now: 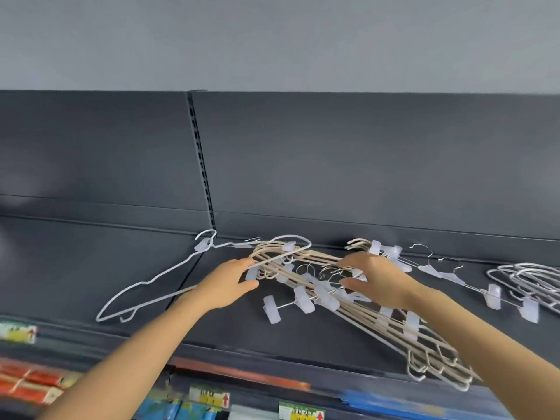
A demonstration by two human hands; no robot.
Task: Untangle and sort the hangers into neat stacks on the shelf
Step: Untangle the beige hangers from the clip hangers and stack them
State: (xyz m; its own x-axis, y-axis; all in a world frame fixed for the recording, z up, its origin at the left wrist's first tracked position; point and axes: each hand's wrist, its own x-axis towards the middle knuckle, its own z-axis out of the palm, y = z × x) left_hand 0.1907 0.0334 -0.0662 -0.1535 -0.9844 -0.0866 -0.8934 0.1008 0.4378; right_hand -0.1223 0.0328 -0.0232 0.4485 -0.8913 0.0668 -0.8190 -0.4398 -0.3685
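- Beige hangers [357,316]: tangled heap on shelf [303,338].
- Left hand [230,283]: fingers straight, touching heap's left end.
- Right hand [375,280]: over heap's middle; grasp unclear.
- White hanger [174,267]: left; white stack [527,278]: far right.

My two bare arms, seen from above.
Nothing worn on left hand [228,281] or right hand [382,281]; forearms bare to near edge.

Tangled beige hangers [348,301] — white clips (some loose) — on dark shelf [91,253]
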